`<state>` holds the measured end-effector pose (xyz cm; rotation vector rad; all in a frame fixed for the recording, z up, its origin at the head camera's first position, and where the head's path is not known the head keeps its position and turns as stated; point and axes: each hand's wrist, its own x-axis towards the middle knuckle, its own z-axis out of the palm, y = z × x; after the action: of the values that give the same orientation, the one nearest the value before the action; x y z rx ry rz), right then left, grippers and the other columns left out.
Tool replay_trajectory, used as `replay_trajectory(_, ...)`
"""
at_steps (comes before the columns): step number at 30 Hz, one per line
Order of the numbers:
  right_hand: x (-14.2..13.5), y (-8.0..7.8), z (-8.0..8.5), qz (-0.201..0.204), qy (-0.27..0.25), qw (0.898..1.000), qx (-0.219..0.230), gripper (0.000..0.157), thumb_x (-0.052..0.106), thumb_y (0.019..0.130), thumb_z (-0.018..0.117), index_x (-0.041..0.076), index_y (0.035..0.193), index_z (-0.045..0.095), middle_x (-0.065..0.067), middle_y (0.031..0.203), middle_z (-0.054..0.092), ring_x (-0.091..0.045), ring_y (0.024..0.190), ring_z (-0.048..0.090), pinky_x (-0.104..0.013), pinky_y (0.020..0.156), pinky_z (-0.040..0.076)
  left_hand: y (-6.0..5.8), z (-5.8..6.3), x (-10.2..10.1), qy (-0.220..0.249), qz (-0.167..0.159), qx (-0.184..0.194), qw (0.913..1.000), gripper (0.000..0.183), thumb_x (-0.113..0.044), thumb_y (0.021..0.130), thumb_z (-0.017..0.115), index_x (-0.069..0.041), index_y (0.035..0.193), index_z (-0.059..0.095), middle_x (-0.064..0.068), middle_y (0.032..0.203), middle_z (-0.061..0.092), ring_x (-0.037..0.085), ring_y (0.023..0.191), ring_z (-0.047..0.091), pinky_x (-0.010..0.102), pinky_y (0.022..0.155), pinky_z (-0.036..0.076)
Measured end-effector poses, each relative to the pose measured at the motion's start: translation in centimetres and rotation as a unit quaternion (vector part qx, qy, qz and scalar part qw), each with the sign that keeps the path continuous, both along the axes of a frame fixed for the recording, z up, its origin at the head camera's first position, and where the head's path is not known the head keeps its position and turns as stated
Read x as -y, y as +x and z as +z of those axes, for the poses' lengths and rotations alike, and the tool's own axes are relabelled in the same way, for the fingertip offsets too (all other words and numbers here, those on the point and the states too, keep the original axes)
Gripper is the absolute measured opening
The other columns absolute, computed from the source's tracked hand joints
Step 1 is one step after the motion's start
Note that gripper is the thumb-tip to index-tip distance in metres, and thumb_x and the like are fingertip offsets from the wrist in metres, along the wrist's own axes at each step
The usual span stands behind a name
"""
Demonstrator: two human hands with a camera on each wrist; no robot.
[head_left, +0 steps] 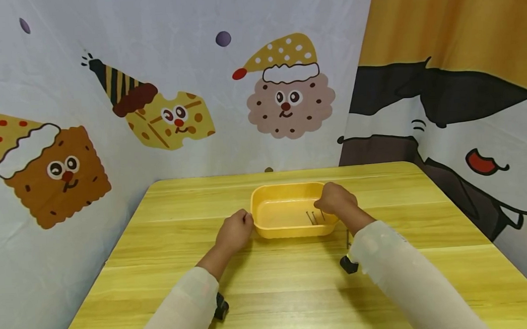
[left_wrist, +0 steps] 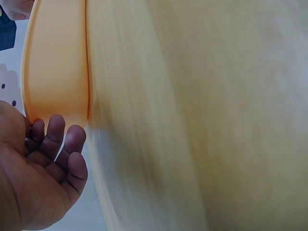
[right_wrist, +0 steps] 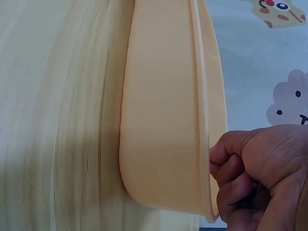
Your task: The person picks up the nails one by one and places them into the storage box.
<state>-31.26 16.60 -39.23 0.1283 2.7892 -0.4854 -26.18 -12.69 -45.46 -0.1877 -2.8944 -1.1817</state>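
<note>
A shallow yellow plastic tray (head_left: pixel 289 231) sits on the table. My left hand (head_left: pixel 235 231) grips its left end, with curled fingers (left_wrist: pixel 56 127) against the outside wall in the left wrist view. Over the tray's right end is my right hand (head_left: pixel 337 199), its fingers curled together inside the rim. A thin dark nail (head_left: pixel 323 215) shows at the fingertips, which appear to pinch it; the tray wall hides them in the right wrist view. Two more nails (head_left: pixel 310 218) lie in the tray beside it. Another nail (head_left: pixel 348 238) lies on the table by the right wrist.
The light wood-grain table (head_left: pixel 279 293) reaches back to a cloth backdrop (head_left: pixel 227 151) printed with cartoon food. A black wrist-camera housing (head_left: pixel 349 264) hangs under the right sleeve, and another housing (head_left: pixel 221 307) is under the left.
</note>
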Motion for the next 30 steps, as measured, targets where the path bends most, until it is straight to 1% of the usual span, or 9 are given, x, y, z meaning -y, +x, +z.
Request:
replay_trajectory(5, 0.2, 0.2, -0.5, 0.012, 0.012, 1.0, -0.022, 0.045, 0.027, 0.098, 0.065, 0.017, 0.056, 0.052, 0.002, 0.051, 0.038, -0.016, 0.047, 0.036, -0.038, 0.054, 0.041, -0.1, -0.1, -0.1, 0.002, 0.0, 0.005, 1.0, 0.035, -0.029, 0.111, 0.04, -0.011, 0.084, 0.052, 0.004, 0.067, 0.048, 0.019, 0.056, 0.041, 0.032, 0.054, 0.035)
replay_trajectory(9, 0.6, 0.5, -0.8, 0.044, 0.035, 0.998, -0.039, 0.041, 0.016, 0.095, 0.063, 0.015, 0.055, 0.058, 0.002, 0.051, 0.038, -0.016, 0.048, 0.036, -0.041, 0.062, 0.042, -0.2, -0.2, -0.1, 0.003, -0.001, 0.006, 1.0, 0.035, -0.03, 0.111, 0.04, -0.011, 0.084, 0.052, 0.004, 0.067, 0.048, 0.018, 0.055, 0.042, 0.032, 0.054, 0.036)
replay_trajectory(11, 0.8, 0.7, -0.9, 0.062, 0.049, 0.996, -0.045, 0.037, 0.013, 0.094, 0.061, 0.013, 0.058, 0.063, 0.002, 0.052, 0.041, -0.017, 0.049, 0.039, -0.042, 0.067, 0.042, -0.2, -0.2, -0.1, 0.003, -0.002, 0.006, 1.0, 0.035, -0.03, 0.111, 0.04, -0.011, 0.084, 0.051, 0.004, 0.067, 0.048, 0.018, 0.055, 0.042, 0.032, 0.054, 0.036)
replay_trajectory(12, 0.9, 0.7, -1.0, 0.064, 0.051, 0.996, -0.047, 0.036, 0.014, 0.095, 0.061, 0.012, 0.059, 0.065, 0.001, 0.052, 0.042, -0.017, 0.05, 0.04, -0.042, 0.067, 0.043, -0.2, -0.2, -0.1, 0.003, -0.002, 0.006, 1.0, 0.035, -0.03, 0.111, 0.04, -0.011, 0.084, 0.051, 0.004, 0.067, 0.048, 0.018, 0.056, 0.042, 0.032, 0.054, 0.036)
replay_trajectory(14, 1.1, 0.6, -1.1, 0.063, 0.053, 0.995, -0.05, 0.036, 0.016, 0.095, 0.062, 0.012, 0.06, 0.065, 0.001, 0.052, 0.043, -0.017, 0.05, 0.041, -0.041, 0.063, 0.044, -0.2, -0.2, -0.1, 0.002, -0.002, 0.005, 1.0, 0.035, -0.03, 0.111, 0.039, -0.011, 0.084, 0.052, 0.004, 0.068, 0.049, 0.018, 0.056, 0.042, 0.032, 0.054, 0.036)
replay_trajectory(18, 1.5, 0.4, -1.4, 0.05, 0.049, 0.996, -0.053, 0.039, 0.02, 0.096, 0.065, 0.016, 0.058, 0.058, 0.002, 0.053, 0.039, -0.016, 0.048, 0.04, -0.036, 0.052, 0.04, -0.1, -0.2, -0.1, 0.002, -0.002, -0.001, 1.0, 0.034, -0.029, 0.111, 0.039, -0.011, 0.084, 0.052, 0.004, 0.068, 0.05, 0.019, 0.056, 0.043, 0.033, 0.054, 0.036)
replay_trajectory(21, 1.6, 0.3, -1.5, 0.05, 0.059, 0.996, -0.052, 0.038, 0.02, 0.096, 0.065, 0.016, 0.059, 0.059, 0.002, 0.054, 0.041, -0.017, 0.049, 0.04, -0.036, 0.051, 0.038, -0.2, -0.3, -0.1, 0.002, -0.003, -0.002, 1.0, 0.034, -0.029, 0.111, 0.04, -0.011, 0.084, 0.052, 0.004, 0.068, 0.05, 0.019, 0.056, 0.043, 0.032, 0.054, 0.036)
replay_trajectory(25, 1.7, 0.1, -1.8, 0.054, 0.074, 0.995, -0.046, 0.033, 0.021, 0.097, 0.066, 0.014, 0.065, 0.066, 0.0, 0.057, 0.048, -0.018, 0.053, 0.044, -0.037, 0.053, 0.039, -0.3, -0.6, 0.0, 0.004, -0.002, -0.004, 1.0, 0.034, -0.029, 0.111, 0.04, -0.011, 0.084, 0.052, 0.004, 0.068, 0.05, 0.019, 0.056, 0.043, 0.032, 0.054, 0.037)
replay_trajectory(30, 1.9, -0.3, -2.2, 0.054, 0.082, 0.994, -0.039, 0.031, 0.022, 0.098, 0.066, 0.013, 0.068, 0.069, -0.003, 0.061, 0.056, -0.019, 0.055, 0.047, -0.036, 0.053, 0.04, -0.3, -0.6, 0.0, 0.006, 0.0, -0.006, 1.0, 0.033, -0.027, 0.11, 0.042, -0.011, 0.084, 0.052, 0.004, 0.068, 0.049, 0.019, 0.056, 0.043, 0.033, 0.054, 0.036)
